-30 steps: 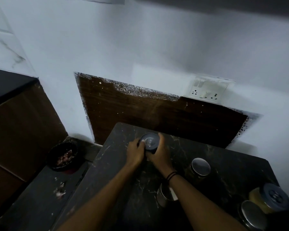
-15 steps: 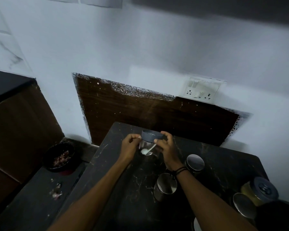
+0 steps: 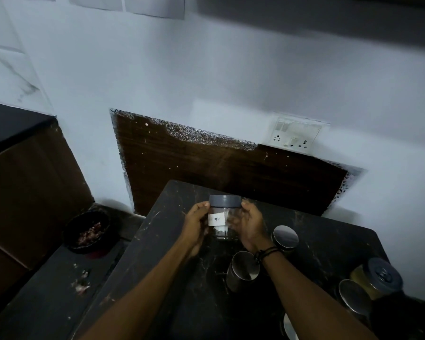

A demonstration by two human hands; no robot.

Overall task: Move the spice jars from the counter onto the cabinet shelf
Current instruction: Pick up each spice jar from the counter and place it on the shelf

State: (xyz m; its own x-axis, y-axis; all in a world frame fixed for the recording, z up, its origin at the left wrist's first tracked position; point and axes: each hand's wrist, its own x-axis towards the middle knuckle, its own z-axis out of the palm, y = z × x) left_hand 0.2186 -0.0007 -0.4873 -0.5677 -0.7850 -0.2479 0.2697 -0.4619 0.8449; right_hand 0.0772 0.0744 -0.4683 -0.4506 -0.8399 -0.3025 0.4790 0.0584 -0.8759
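Both hands — left hand point(image 3: 196, 223), right hand point(image 3: 249, 225) — gripping clear spice jar point(image 3: 223, 218), above counter point(image 3: 182, 278)

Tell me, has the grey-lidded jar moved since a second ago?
Yes. The grey-lidded jar, held between the left hand and right hand, has come up off the counter; its lid now shows side-on, nearer the brown wall panel.

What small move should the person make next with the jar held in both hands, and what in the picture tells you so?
Probably lift the clear jar further up and away from the counter, toward the shelf, which is out of view. The left hand and right hand already grip its sides, it is upright with its grey lid on, and it appears clear of the counter.
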